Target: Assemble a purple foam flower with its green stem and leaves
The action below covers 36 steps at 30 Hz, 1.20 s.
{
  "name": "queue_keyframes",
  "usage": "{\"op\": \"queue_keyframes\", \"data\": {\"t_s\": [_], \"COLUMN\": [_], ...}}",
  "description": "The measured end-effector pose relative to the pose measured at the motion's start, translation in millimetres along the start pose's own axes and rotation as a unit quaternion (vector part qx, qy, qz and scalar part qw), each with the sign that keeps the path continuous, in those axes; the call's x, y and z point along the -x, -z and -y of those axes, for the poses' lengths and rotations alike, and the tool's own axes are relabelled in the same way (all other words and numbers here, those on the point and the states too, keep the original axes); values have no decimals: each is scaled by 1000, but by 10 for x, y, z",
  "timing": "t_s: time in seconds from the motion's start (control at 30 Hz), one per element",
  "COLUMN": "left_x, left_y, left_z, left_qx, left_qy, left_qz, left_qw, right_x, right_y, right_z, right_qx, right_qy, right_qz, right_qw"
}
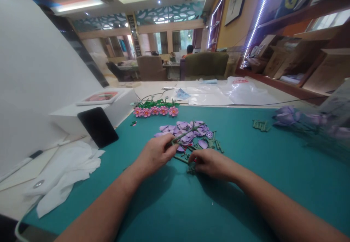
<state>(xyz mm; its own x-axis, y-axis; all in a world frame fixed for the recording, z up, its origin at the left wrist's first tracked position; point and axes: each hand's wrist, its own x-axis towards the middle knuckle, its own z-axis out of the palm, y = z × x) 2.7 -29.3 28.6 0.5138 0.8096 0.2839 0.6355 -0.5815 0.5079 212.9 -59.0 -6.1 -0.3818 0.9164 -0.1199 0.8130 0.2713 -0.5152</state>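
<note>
My left hand (156, 152) pinches a thin green plastic flower stem (184, 135) between thumb and fingers. The stem slants up to the right over a pile of purple petal pieces (166, 129). To the right and lower down, my right hand (214, 164) has its fingers curled together at some small dark green pieces (190, 169) on the mat. Whatever its fingertips grip is hidden. Loose green parts (218, 145) and a round purple lattice piece (209, 135) lie among the petals, between and beyond my hands.
Pink flowers with green leaves (155, 111) lie at the back of the teal mat (175, 212). A black tablet-like panel (97, 127) leans against a white box at left, near crumpled white tissue (69, 171). Purple flowers (287, 116) and green pieces (261, 125) lie at right.
</note>
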Motion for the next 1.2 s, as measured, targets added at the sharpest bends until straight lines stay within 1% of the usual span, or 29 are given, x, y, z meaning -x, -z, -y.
{"op": "queue_keyframes", "data": {"t_s": [0.1, 0.17, 0.27, 0.4, 0.6, 0.77, 0.93, 1.0, 1.07, 1.13, 1.2], "left_x": [-4, -5, -5, -6, -9, -4, -1, -2, -1, 0, 0], "left_y": [-2, -1, -4, -15, -32, -52, -53, -49, -46, -44, -43], "left_z": [-3, -3, 3, 17, 31, 42, 38, 32, 24, 15, 7], "left_qx": [0, 0, -3, -6, -7, -6, -4, -5, -5, -5, -6], "left_qy": [1, -4, -10, -13, -15, -14, -14, -14, -13, -9, -3], "left_qz": [8, 9, 9, 13, 16, 23, 34, 33, 29, 26, 25], "left_qw": [1000, 1000, 1000, 1000, 1000, 1000, 999, 999, 999, 1000, 1000], "right_x": [-25, -45, -64, -72, -46, -21, -32, -40, -49, -59, -68], "right_y": [35, 72, 107, 72, -3, -34, -82, -93, -94, -87, -78], "right_z": [-62, -116, -171, -196, -129, -44, -52, -50, -34, -9, 17], "right_qx": [56, 94, 133, 155, 186, 223, 244, 229, 179, 90, -31], "right_qy": [-23, -30, -36, -16, 9, 14, 7, 13, 14, 7, 9], "right_qz": [-68, -99, -92, -73, -58, -67, -77, -94, -112, -124, -139], "right_qw": [996, 990, 986, 985, 981, 972, 967, 969, 977, 988, 990]}}
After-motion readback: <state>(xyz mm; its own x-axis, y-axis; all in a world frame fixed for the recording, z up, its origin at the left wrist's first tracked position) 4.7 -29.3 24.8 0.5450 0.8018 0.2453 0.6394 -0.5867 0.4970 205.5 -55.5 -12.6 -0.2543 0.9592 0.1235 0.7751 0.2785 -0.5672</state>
